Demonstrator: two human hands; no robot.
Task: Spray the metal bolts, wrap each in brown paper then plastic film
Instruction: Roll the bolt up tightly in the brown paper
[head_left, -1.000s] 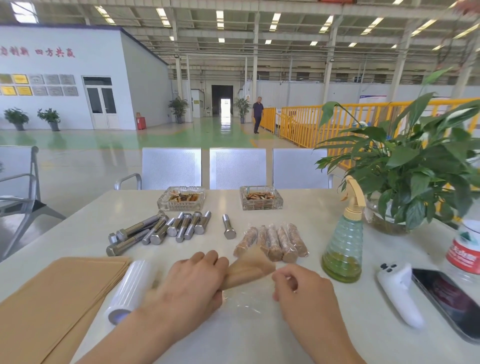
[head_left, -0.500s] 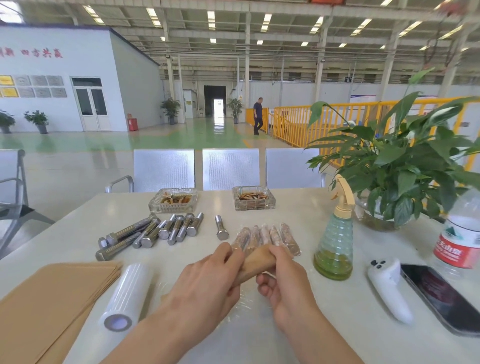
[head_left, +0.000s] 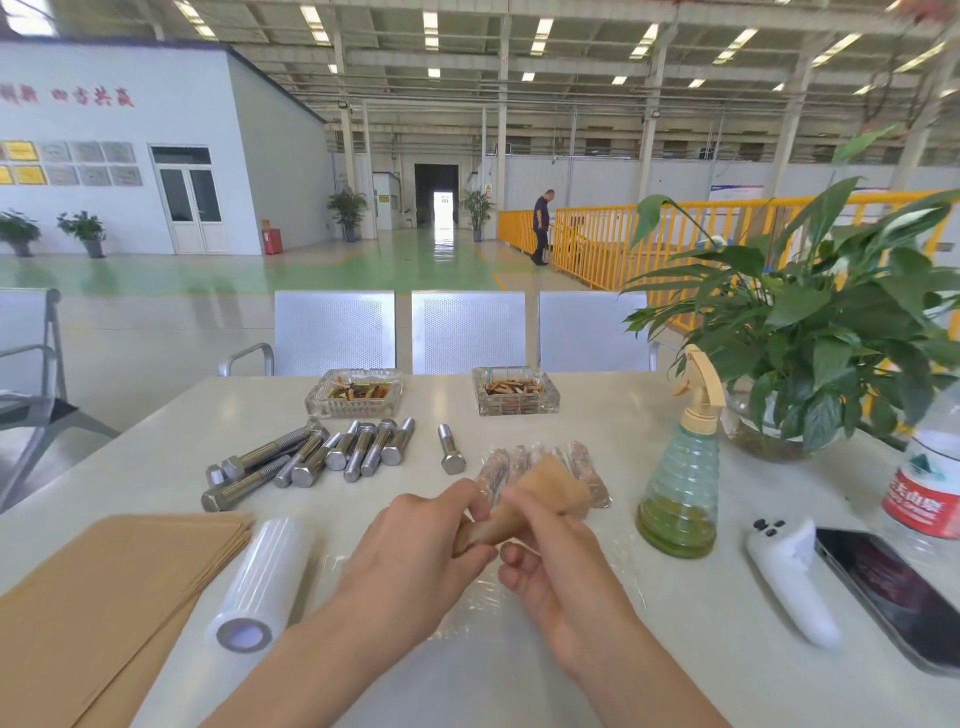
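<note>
The job looks to be in its middle stretch. Both hands are raised just above the counter (head_left: 519, 691) around one bolt rolled in brown paper (head_left: 524, 512). The left hand (head_left: 415, 551) grips the lower end of the roll with curled fingers; the right hand (head_left: 550, 561) pinches the roll from its side, its thumb on the paper. The far end of the paper flares out loose, so this wrap does not seem closed yet. A flat piece of film (head_left: 467, 587) lies on the counter under the hands, likely waiting for this bolt.

Done: a row of finished bolts (head_left: 584, 470), paper under film, lies just beyond the hands. I count four or five; the held roll hides part of the row.

Left: the bare bolts (head_left: 311, 457) at the far left, about ten bunched together and overlapping, plus one lone bolt (head_left: 449, 454) between the bunch and the finished row.

Supplies: one film roll (head_left: 262, 587), one stack of paper sheets (head_left: 104, 597) beside it on the left, and one spray bottle (head_left: 680, 488) on the right.
</note>
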